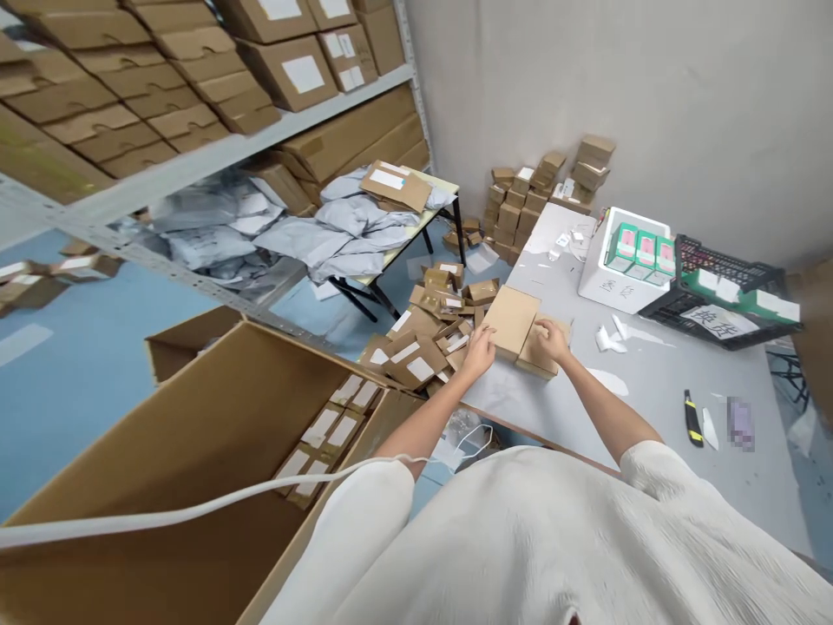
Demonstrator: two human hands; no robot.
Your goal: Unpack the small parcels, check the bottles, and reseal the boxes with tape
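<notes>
Two small brown cardboard boxes lie side by side at the near left edge of the grey table [641,365]. The left cardboard box [512,314] is the larger, its plain top facing up. My left hand [480,350] is at its left side, with bent fingers gripping its edge. The right cardboard box [536,362] sits lower, touching or almost touching the first. Over its top, my right hand [553,339] has its fingers pinched at the cardboard; the fingertips are partly hidden.
Small cartons [416,360] are heaped on the floor left of the table. A large open carton [162,469] stands at my left. Farther right are a white foam box [608,282], a black crate [722,325] and a yellow-black utility knife [693,419]. A white cable [214,503] crosses the lower left.
</notes>
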